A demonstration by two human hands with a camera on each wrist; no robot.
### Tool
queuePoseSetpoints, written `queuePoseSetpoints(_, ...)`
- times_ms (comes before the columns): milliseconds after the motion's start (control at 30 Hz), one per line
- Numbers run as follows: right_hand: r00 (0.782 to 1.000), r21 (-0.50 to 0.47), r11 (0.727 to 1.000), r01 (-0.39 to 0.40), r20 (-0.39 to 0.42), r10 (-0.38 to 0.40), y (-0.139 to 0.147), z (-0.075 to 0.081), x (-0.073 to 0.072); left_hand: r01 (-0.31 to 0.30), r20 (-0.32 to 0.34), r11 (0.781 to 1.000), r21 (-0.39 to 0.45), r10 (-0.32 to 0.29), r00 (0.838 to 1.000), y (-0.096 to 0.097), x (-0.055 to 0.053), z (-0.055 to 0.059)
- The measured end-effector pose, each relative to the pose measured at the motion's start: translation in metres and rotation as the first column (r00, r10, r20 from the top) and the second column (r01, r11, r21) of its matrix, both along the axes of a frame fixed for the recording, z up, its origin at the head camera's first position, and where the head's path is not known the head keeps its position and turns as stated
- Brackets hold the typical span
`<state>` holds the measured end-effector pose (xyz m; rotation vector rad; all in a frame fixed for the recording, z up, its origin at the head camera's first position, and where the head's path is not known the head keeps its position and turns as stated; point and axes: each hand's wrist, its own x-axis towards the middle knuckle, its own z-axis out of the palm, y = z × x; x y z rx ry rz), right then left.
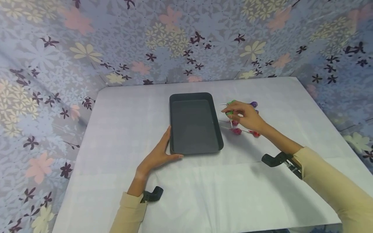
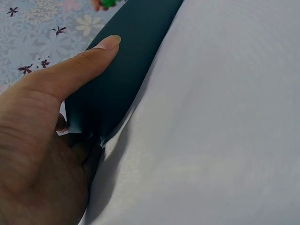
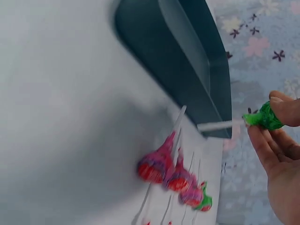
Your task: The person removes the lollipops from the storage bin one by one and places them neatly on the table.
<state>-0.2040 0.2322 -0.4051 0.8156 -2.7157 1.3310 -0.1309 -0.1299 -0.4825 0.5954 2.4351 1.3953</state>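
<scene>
A dark grey rectangular tray [image 1: 220, 129] lies on the white-covered table. My left hand [image 1: 158, 153] rests at its near left corner, the thumb extended along the near wall and the fingers along the left side. In the left wrist view that thumb [image 2: 89, 63] lies flat against the outer wall. To the right of the tray, my right hand [image 1: 244, 115] pinches a green-wrapped lollipop [image 3: 269, 116] by its head, white stick pointing toward the tray. Pink-and-red lollipops [image 3: 157, 164] lie on the table below it, beside a green one [image 3: 205, 202].
Red lollipops [image 1: 255, 133] and a purple one [image 1: 253, 104] lie around the right hand. A floral cloth [image 1: 175, 38] hangs behind the table and at both sides. Dark wrist cameras [image 1: 154, 194] sit on both forearms.
</scene>
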Motion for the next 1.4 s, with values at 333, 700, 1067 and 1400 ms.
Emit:
queuePoseSetpoints(333, 0.978, 0.053, 0.980, 0.192, 0.076, -0.196, 0.035, -0.006, 0.027, -0.005, -0.001, 1.000, -0.019, 0.005, 1.000, 0.000, -0.002, -0.004)
queuePoseSetpoints(700, 0.959, 0.129, 0.950, 0.284, -0.036, -0.282, 0.060, -0.016, 0.055, -0.004, 0.011, 1.000, -0.005, 0.004, 1.000, 0.000, -0.001, -0.007)
queuePoseSetpoints(1067, 0.928, 0.199, 0.911, 0.362, 0.014, -0.372, 0.082, -0.043, 0.080, 0.025, -0.035, 1.000, 0.018, -0.024, 0.999, -0.005, -0.005, -0.007)
queuePoseSetpoints(1400, 0.907, 0.198, 0.903, 0.382, 0.105, -0.407, 0.098, -0.066, 0.092, 0.020, -0.031, 1.000, 0.011, -0.019, 0.999, -0.003, -0.005, -0.008)
